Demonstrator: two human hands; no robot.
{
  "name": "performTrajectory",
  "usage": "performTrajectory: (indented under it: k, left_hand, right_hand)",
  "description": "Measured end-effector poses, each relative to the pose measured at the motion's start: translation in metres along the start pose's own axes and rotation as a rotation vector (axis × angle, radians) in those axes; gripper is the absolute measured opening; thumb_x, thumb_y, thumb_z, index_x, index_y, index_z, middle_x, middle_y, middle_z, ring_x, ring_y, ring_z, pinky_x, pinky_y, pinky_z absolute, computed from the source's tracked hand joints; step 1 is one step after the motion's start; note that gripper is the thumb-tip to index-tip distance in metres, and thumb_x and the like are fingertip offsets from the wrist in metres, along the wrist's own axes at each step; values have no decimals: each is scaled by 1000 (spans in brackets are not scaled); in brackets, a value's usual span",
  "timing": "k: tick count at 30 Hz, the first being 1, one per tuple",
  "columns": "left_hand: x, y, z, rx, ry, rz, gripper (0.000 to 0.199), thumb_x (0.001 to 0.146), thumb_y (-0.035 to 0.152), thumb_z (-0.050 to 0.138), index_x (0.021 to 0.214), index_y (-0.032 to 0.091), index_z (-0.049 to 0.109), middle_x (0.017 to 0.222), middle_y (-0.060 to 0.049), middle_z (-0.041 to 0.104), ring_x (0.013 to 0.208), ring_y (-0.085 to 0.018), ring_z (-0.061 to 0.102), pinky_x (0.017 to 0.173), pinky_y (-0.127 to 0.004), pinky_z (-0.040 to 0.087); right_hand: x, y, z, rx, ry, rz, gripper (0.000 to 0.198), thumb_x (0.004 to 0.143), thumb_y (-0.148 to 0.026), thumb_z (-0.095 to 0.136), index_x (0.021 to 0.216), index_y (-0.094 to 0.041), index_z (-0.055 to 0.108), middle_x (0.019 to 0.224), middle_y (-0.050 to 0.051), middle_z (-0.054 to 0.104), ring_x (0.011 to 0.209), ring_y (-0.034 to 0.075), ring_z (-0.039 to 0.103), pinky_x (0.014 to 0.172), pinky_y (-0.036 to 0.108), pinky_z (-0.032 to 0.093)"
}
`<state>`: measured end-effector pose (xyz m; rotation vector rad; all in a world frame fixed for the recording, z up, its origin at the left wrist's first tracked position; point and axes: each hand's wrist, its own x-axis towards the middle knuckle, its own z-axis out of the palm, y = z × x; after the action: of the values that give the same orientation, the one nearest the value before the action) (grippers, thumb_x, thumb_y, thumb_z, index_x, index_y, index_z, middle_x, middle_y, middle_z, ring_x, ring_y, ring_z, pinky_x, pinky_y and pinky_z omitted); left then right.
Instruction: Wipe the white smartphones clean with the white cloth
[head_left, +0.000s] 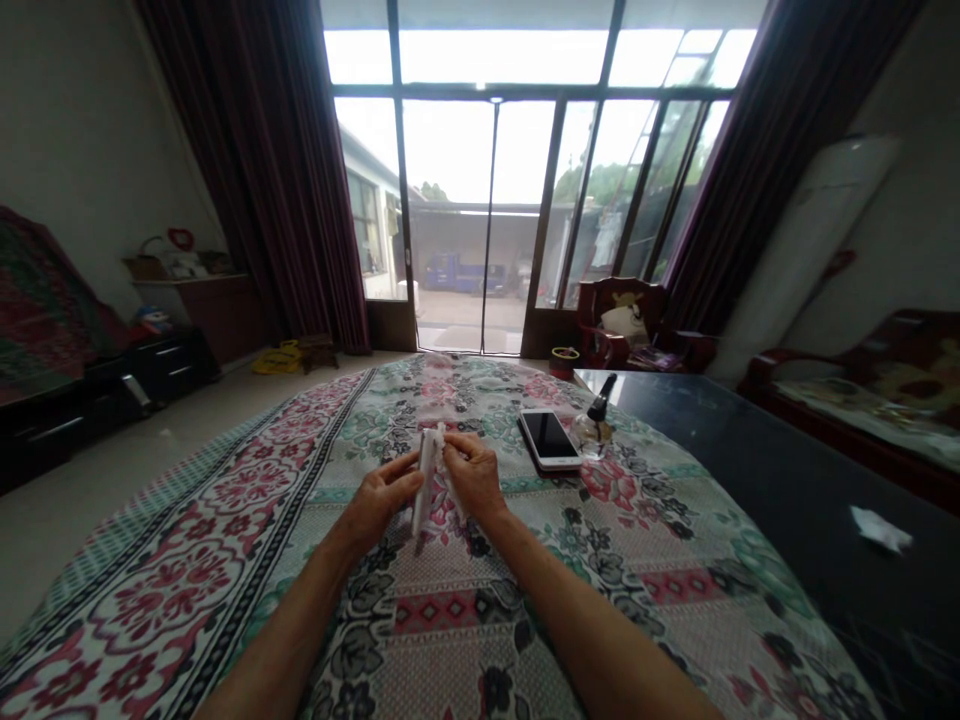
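My left hand (382,495) grips a thin, flat, whitish slab (424,490) by its edge, fingers on one side. The slab stands nearly upright on its edge, seen almost edge-on, so its kind is unclear. My right hand (474,475) is closed on a crumpled white tissue (440,440), held at the slab's upper right side. Part of the tissue hangs below the fingers. Right of my hands lies a white smartphone (551,438) with a dark screen facing up. Beside it stands a clear bottle (595,432) with a black top.
A patterned floral cloth (540,620) covers the surface under my hands. To the right is a dark glossy tabletop (720,440) with another crumpled white tissue (881,530) on it. Beyond stand a wooden chair (600,340) and glass doors (517,230).
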<state>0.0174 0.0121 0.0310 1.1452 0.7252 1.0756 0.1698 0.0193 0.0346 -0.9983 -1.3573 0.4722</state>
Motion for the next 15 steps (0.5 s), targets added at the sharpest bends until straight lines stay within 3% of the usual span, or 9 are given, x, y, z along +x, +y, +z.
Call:
performTrajectory:
  k: [5,10,12,15]
  left_hand:
    - [-1,5,-3,50,75,34,63,67,39,79,123,15,63,106,-10,72,95,-25,67,82,-32,50]
    - [-4,7,9,268,14,-1,72,63,32,80,129,16,57,106,-10,72,96,-26,66,87,-38,48]
    - [-2,7,14,417,49,20,75,59,31,81,129,16,58,103,-10,73,94,-28,65,86,-38,47]
    - [0,5,14,747,120,119,72,56,32,80,125,18,62,101,-10,73,94,-31,63,86,-40,44]
  right_hand:
    - [-1,2,4,10,-75,-90,21,78,-18,56,86,-24,75,90,4,72,88,17,65,82,30,50]
    - [17,15,-21,-316,-122,94,25,74,-14,53,76,-24,76,79,0,74,78,18,64,76,28,48]
    - [26,15,-38,-440,-248,83,25,74,-13,53,73,-23,76,76,-1,73,75,16,63,70,24,45]
    - [37,5,-60,-590,-488,116,26,74,-11,51,57,-17,71,52,-2,62,56,12,55,57,22,38]
